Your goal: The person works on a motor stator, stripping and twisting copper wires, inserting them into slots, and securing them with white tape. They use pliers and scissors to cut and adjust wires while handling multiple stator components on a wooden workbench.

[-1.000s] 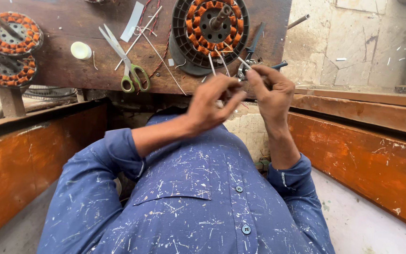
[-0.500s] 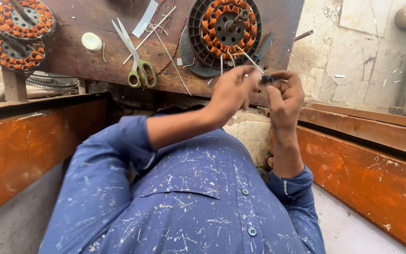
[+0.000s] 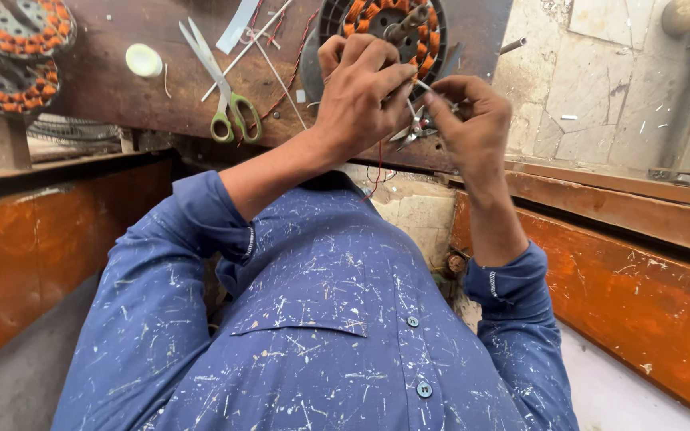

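blue shirt nearest. left hand curled, pinching thin wire; right hand closed on small cutters. both just over bench edge, in front of copper-wound stator. risk: slipped pinch or off-angle cut nicks winding. scissors lying left; two more stators far left.

On the workbench before you: wound stator at 12 o'clock, behind your hands; scissors at 11 o'clock, left of it; round cap farther left; two more stators at 10 o'clock.
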